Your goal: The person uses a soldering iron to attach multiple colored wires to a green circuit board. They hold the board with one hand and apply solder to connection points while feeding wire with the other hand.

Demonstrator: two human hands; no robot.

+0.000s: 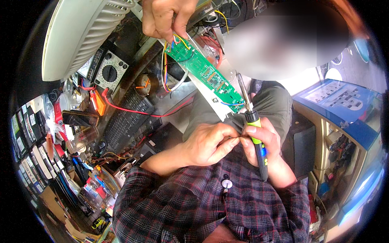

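Note:
A green and black soldering iron [254, 121] is held in my right hand [265, 139], its metal tip pointing up and away from me. My left hand [210, 143] is closed in a pinch, its thumb and forefinger meeting the fingertips of my right hand. Whatever is between those fingertips is too small to make out. Just beyond my hands, a long green circuit board [204, 73] slants across a white strip-shaped panel [212, 103]. Thin coloured wires [165, 73] run from its far end. Another person's hand [168, 18] grips that far end.
To the left are a black keyboard [127, 117], a multimeter [110, 73] with a red lead [142, 114], and a crowded shelf of boxes [34, 141]. A large pale vented housing [81, 36] looms at upper left. A blue-topped glass cabinet [344, 101] stands right.

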